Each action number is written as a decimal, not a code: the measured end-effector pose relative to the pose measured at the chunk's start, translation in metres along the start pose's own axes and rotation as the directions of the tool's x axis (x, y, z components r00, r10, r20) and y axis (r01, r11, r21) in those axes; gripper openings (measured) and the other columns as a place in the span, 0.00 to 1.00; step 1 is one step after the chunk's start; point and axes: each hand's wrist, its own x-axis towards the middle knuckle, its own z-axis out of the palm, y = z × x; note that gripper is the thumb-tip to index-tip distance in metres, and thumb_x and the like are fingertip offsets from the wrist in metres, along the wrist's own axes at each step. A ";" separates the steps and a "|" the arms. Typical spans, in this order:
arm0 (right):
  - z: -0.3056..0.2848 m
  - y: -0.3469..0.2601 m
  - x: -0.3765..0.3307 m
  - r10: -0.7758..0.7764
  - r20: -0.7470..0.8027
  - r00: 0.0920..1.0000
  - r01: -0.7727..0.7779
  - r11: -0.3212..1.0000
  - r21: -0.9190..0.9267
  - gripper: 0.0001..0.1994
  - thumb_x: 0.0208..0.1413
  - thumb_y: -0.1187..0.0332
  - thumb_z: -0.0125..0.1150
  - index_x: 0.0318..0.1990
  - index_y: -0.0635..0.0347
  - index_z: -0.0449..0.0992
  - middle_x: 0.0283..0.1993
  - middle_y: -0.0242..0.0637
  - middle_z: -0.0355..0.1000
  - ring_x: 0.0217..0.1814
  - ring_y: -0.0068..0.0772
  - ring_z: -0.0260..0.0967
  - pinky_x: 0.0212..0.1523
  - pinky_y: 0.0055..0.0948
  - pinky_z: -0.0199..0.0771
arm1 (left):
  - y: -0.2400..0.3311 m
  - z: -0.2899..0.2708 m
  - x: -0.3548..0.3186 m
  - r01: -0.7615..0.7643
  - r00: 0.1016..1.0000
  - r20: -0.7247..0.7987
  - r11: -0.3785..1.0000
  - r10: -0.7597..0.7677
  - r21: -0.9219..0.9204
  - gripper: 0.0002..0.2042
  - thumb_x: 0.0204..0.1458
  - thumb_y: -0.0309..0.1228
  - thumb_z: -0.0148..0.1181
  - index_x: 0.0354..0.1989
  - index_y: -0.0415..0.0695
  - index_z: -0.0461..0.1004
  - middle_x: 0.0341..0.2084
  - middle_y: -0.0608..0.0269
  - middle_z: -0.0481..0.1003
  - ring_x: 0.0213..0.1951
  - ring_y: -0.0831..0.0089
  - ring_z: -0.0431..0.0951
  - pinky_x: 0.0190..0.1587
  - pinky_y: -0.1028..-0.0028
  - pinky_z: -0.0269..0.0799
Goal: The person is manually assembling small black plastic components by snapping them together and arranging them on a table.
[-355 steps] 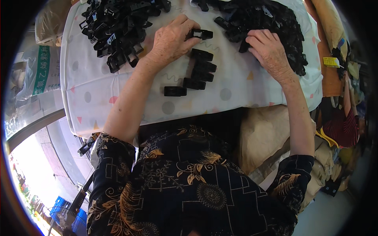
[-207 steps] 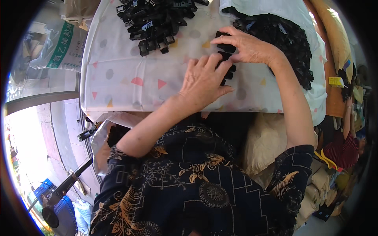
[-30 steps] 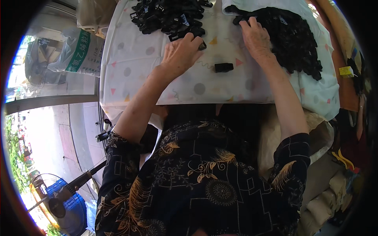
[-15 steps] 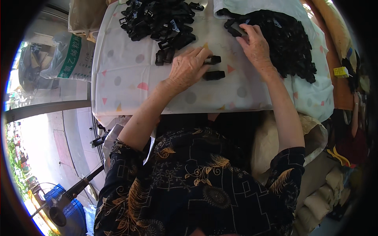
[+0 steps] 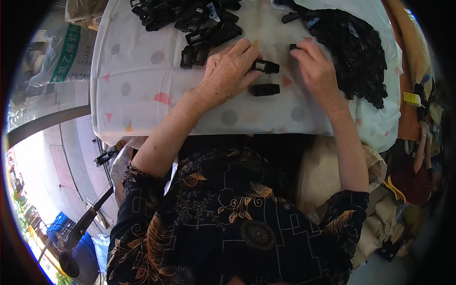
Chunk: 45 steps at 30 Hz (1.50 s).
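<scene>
Two black piles lie toward the table's far edge, with the person's hands between them. The left hand [image 5: 230, 69] curls round a hollow black plastic clip [image 5: 267, 67], its slotted end pointing toward the table's right edge. Just nearer the table's near edge lies a second black clip [image 5: 265, 90], apart from the fingers. The right hand [image 5: 317, 71], blurred, has thumb and fingers drawn narrow on a small black part [image 5: 293, 47]. Beside it, toward the right edge, spreads a heap of small black parts [image 5: 351, 52] against white sheeting [image 5: 375, 14]; toward the far left corner sits a pile of hollow black clips [image 5: 190, 16]. Beyond the left edge stands a translucent green-banded sack [image 5: 69, 59], its contents unclear. Below the near edge, toward the right corner, a beige sack [image 5: 323, 171] bulges; what it holds cannot be told.
</scene>
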 end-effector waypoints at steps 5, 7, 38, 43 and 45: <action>0.006 -0.009 -0.028 -0.093 -0.048 0.995 0.089 0.993 -0.077 0.12 0.51 0.84 0.63 0.43 0.63 0.79 0.50 0.41 0.75 0.45 0.43 0.75 0.45 0.33 0.77 | 0.000 0.002 -0.001 0.009 1.000 -0.019 0.997 -0.010 -0.077 0.18 0.47 0.33 0.70 0.45 0.45 0.72 0.39 0.62 0.70 0.42 0.60 0.78 0.42 0.63 0.75; 0.008 -0.012 -0.028 0.011 -0.072 0.997 -0.012 1.000 -0.020 0.11 0.52 0.84 0.63 0.43 0.63 0.79 0.49 0.41 0.75 0.45 0.42 0.75 0.45 0.32 0.77 | -0.001 0.004 -0.003 0.001 0.998 -0.055 0.997 -0.006 -0.078 0.18 0.47 0.33 0.70 0.45 0.45 0.71 0.39 0.61 0.69 0.42 0.60 0.78 0.42 0.63 0.75; 0.021 -0.054 -0.007 -0.039 -0.029 0.999 0.045 0.971 0.234 0.15 0.46 0.85 0.68 0.43 0.64 0.82 0.45 0.38 0.76 0.41 0.35 0.74 0.41 0.29 0.78 | -0.006 0.000 0.000 0.042 0.999 -0.007 0.992 -0.043 -0.121 0.17 0.42 0.29 0.71 0.42 0.45 0.75 0.39 0.62 0.70 0.42 0.60 0.78 0.42 0.64 0.75; 0.018 -0.054 -0.008 -0.126 0.025 0.992 0.125 0.991 0.041 0.17 0.44 0.81 0.68 0.45 0.61 0.83 0.48 0.34 0.76 0.48 0.36 0.74 0.50 0.34 0.75 | -0.008 0.000 -0.003 0.047 0.999 -0.009 0.992 -0.048 -0.117 0.17 0.42 0.29 0.71 0.42 0.45 0.75 0.39 0.62 0.70 0.42 0.61 0.78 0.42 0.64 0.75; 0.017 -0.053 -0.013 -0.169 0.067 0.983 0.176 0.976 -0.126 0.17 0.46 0.78 0.66 0.47 0.58 0.83 0.51 0.31 0.75 0.55 0.37 0.72 0.56 0.38 0.70 | -0.008 0.002 0.000 0.032 0.999 -0.017 0.993 -0.034 -0.113 0.17 0.43 0.29 0.71 0.42 0.45 0.75 0.39 0.62 0.70 0.42 0.61 0.78 0.42 0.64 0.75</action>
